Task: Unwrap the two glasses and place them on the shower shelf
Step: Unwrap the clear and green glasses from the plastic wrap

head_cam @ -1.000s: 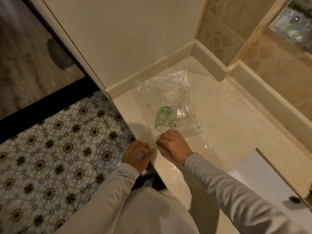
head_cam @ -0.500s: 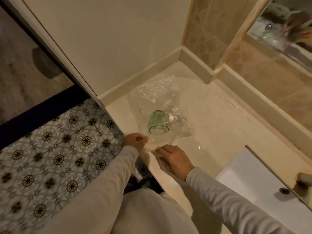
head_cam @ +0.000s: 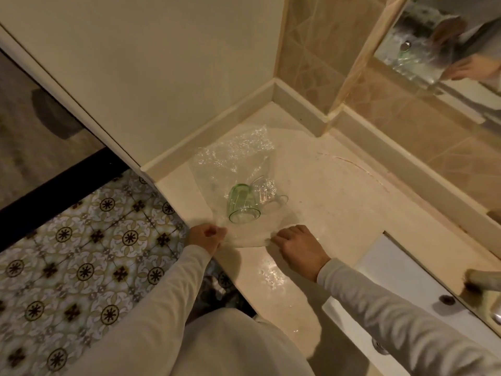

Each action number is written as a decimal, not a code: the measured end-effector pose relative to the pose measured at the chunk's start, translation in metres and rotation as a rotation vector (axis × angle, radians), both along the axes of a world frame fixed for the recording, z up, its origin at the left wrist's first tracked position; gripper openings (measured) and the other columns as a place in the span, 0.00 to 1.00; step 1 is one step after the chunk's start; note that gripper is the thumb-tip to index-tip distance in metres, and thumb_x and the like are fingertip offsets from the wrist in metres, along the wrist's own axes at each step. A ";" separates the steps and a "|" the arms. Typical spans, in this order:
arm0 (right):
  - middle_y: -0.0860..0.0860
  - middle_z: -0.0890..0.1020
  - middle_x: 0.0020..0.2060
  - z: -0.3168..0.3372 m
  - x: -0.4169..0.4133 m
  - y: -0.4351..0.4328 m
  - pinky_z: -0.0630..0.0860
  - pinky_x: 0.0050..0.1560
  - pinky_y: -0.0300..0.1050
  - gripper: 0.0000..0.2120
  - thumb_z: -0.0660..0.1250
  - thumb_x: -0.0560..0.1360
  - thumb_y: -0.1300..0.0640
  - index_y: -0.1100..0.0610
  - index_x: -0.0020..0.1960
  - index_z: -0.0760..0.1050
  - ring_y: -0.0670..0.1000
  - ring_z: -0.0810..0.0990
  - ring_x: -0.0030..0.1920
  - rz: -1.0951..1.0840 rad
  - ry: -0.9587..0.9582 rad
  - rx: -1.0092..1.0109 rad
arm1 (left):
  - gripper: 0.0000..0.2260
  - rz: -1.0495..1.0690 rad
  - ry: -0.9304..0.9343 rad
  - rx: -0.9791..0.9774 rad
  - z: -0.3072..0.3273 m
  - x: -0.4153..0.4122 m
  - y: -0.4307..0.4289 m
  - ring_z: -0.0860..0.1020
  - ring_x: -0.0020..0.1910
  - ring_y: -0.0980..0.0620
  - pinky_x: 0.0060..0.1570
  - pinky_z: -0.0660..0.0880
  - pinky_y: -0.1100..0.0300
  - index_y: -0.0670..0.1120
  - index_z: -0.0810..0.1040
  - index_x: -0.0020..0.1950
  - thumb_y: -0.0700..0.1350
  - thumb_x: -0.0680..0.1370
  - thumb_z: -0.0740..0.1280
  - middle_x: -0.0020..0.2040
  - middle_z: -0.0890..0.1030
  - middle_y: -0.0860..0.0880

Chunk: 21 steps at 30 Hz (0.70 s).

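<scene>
A green glass [head_cam: 242,203] lies on its side on a sheet of clear bubble wrap [head_cam: 233,158] spread over the beige counter [head_cam: 339,202]. A clear glass [head_cam: 267,192] lies right beside it, to its right, also on the wrap. My left hand [head_cam: 204,237] pinches the near left corner of the wrap at the counter's edge. My right hand [head_cam: 299,246] grips the near right edge of the wrap. Both hands are just in front of the glasses and do not touch them.
A white sink [head_cam: 423,297] is set into the counter at the right, with a tap [head_cam: 482,280] at its far side. A mirror [head_cam: 444,42] hangs at the top right above a tiled wall. A patterned tile floor [head_cam: 81,253] lies to the left.
My hands have moved apart along the wrap's near edge, left hand going left, right hand going right, and the wrap now lies flatter under the glasses.
</scene>
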State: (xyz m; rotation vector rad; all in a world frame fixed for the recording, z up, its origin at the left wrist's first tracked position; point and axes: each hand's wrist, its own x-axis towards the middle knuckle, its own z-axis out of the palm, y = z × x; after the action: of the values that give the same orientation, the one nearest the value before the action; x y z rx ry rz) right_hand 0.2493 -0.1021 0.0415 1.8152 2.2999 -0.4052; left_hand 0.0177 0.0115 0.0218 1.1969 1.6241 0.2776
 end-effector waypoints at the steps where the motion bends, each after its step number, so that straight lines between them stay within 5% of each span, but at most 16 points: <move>1: 0.56 0.83 0.60 0.000 0.001 0.001 0.73 0.60 0.55 0.21 0.55 0.79 0.57 0.58 0.66 0.78 0.63 0.80 0.58 -0.011 0.004 0.008 | 0.09 -0.021 0.023 0.023 0.001 -0.001 -0.002 0.78 0.35 0.46 0.45 0.79 0.52 0.44 0.78 0.36 0.45 0.73 0.75 0.33 0.80 0.47; 3: 0.56 0.81 0.62 0.001 0.006 0.012 0.73 0.60 0.55 0.22 0.67 0.74 0.63 0.59 0.67 0.77 0.63 0.78 0.60 -0.041 -0.015 0.013 | 0.14 -0.103 0.184 0.220 0.004 -0.001 -0.007 0.77 0.40 0.44 0.43 0.74 0.54 0.44 0.75 0.41 0.50 0.71 0.76 0.39 0.78 0.47; 5: 0.55 0.79 0.65 0.003 0.012 0.026 0.68 0.66 0.55 0.24 0.67 0.72 0.64 0.57 0.69 0.75 0.61 0.75 0.65 -0.063 -0.053 0.026 | 0.16 -0.240 0.311 0.583 0.010 0.005 -0.012 0.73 0.38 0.45 0.40 0.71 0.53 0.44 0.73 0.40 0.52 0.71 0.75 0.39 0.75 0.45; 9: 0.53 0.81 0.60 0.008 0.022 0.036 0.62 0.69 0.56 0.20 0.62 0.74 0.66 0.56 0.64 0.77 0.60 0.73 0.65 -0.040 -0.200 0.015 | 0.04 -0.842 0.106 1.036 0.029 0.060 -0.020 0.79 0.36 0.41 0.37 0.76 0.52 0.41 0.80 0.43 0.40 0.71 0.68 0.38 0.80 0.42; 11: 0.53 0.82 0.54 0.009 0.025 0.036 0.62 0.67 0.57 0.17 0.59 0.76 0.66 0.56 0.61 0.79 0.60 0.74 0.62 -0.043 -0.239 0.025 | 0.16 -1.095 0.140 0.833 0.034 0.091 -0.017 0.81 0.44 0.41 0.43 0.79 0.51 0.42 0.80 0.56 0.32 0.70 0.67 0.46 0.82 0.43; 15: 0.51 0.83 0.51 0.010 0.034 0.027 0.63 0.63 0.53 0.16 0.58 0.79 0.62 0.54 0.61 0.80 0.58 0.74 0.60 -0.114 -0.209 -0.015 | 0.22 -1.002 0.443 0.304 0.025 0.121 -0.007 0.78 0.58 0.42 0.55 0.77 0.52 0.52 0.70 0.70 0.39 0.77 0.64 0.60 0.79 0.45; 21: 0.52 0.84 0.60 0.006 0.038 -0.012 0.69 0.55 0.50 0.23 0.48 0.82 0.54 0.55 0.67 0.77 0.60 0.78 0.56 -0.169 0.001 0.013 | 0.24 -0.973 0.467 0.299 0.014 0.123 -0.002 0.74 0.66 0.43 0.64 0.73 0.53 0.54 0.67 0.74 0.41 0.79 0.60 0.69 0.75 0.46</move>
State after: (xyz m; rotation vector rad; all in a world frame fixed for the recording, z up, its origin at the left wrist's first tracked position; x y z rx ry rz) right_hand 0.2873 -0.1138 0.0470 2.0239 2.1618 -0.4166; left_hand 0.1410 0.0097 0.0359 2.2487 1.1927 -0.4254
